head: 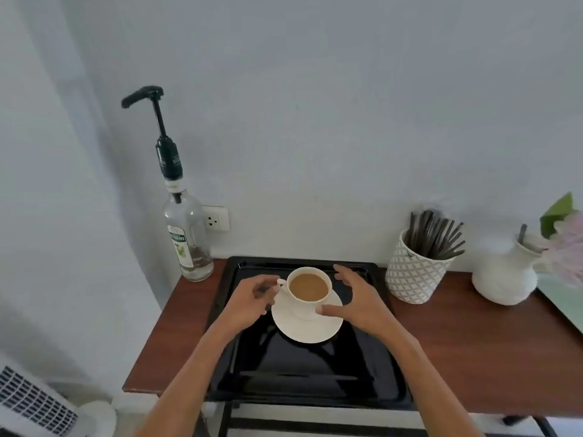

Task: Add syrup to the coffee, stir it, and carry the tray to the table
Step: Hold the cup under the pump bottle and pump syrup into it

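Cup (306,307) brimful, fragile, spill-prone: lift by handle (281,282), steady saucer (307,331). Left hand (249,305) at handle, grip unclear. Right hand (356,298) spread, thumb against cup base.

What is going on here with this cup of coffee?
A person stands at a wooden counter with both hands at a cup of milky coffee, which sits on a white saucer on a black tray. The left hand is at the cup's handle; blur hides whether it grips. The right hand is spread open beside the cup, thumb against its base. The syrup bottle stands untouched left of the tray, and the stirrers are in a patterned pot on the right.
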The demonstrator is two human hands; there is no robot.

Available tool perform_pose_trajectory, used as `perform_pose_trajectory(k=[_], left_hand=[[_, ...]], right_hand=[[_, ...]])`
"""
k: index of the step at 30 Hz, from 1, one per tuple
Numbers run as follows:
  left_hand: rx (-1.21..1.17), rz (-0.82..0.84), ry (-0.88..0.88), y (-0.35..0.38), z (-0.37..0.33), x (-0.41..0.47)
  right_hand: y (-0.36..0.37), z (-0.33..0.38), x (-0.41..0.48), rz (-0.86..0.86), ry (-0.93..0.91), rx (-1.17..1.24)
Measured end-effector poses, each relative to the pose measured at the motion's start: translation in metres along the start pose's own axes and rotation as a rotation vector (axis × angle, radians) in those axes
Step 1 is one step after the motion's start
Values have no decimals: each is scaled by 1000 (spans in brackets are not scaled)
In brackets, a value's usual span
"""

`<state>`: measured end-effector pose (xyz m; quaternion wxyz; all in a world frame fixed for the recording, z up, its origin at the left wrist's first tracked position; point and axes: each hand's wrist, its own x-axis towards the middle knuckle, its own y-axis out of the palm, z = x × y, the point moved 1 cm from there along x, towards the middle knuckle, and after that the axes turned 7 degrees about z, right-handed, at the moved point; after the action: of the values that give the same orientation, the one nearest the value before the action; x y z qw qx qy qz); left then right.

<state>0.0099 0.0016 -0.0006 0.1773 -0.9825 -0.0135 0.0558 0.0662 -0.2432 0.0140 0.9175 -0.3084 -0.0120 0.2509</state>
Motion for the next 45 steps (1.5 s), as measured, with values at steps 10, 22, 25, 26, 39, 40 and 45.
perform_pose_trajectory(k=[10, 22, 25, 26, 39, 40, 45], left_hand=[[-126, -67, -20, 10, 12, 5], [-325, -114, -7, 23, 22, 15], [-371, -125, -9, 27, 25, 15], [-384, -131, -5, 28, 26, 15], [-502, -270, 96, 41, 15, 6], [-522, -276, 107, 42, 14, 6], [-597, -311, 141, 40, 10, 3]], right_hand=[[19, -15, 13, 10, -78, 94], [24, -15, 18, -3, -111, 169], [25, -15, 18, -4, -112, 167], [25, -15, 17, -4, -108, 165], [15, -5, 16, 15, -143, 153], [14, -3, 16, 16, -148, 150], [8, 6, 17, 38, -169, 149]])
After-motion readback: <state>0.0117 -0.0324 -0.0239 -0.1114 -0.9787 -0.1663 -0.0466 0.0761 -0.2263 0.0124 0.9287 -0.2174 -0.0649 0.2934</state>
